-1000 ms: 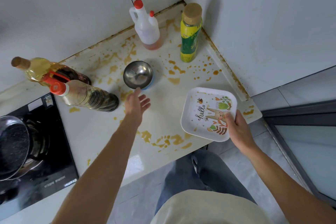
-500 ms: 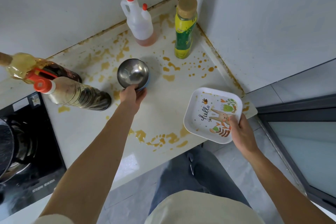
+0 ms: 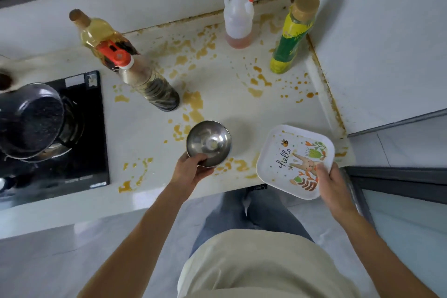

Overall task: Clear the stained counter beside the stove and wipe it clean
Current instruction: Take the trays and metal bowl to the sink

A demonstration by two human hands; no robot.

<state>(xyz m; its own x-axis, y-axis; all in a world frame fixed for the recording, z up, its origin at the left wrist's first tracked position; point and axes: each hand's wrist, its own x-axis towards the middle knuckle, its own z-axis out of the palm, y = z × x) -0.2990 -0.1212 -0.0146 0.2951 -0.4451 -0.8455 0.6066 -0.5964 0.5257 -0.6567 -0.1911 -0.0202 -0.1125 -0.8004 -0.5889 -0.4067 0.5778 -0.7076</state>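
Above the stained worktop (image 3: 217, 84), left hand (image 3: 188, 172) grips one steel bowl (image 3: 208, 143), right hand (image 3: 331, 181) pinches one square plate (image 3: 285, 152); four bottles (image 3: 238, 14) stand behind, beside one stove (image 3: 79, 152).

The middle of the worktop (image 3: 217, 84) is free; bottles (image 3: 150, 84) stand left, two more (image 3: 238, 22) at the back.

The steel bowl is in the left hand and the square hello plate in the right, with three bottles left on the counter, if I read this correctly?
Not quite: four bottles are left, not three. The head view shows a corked bottle, an orange-capped one, a red-capped jug and a green bottle on the counter. The left hand does hold the bowl, the right hand the plate.
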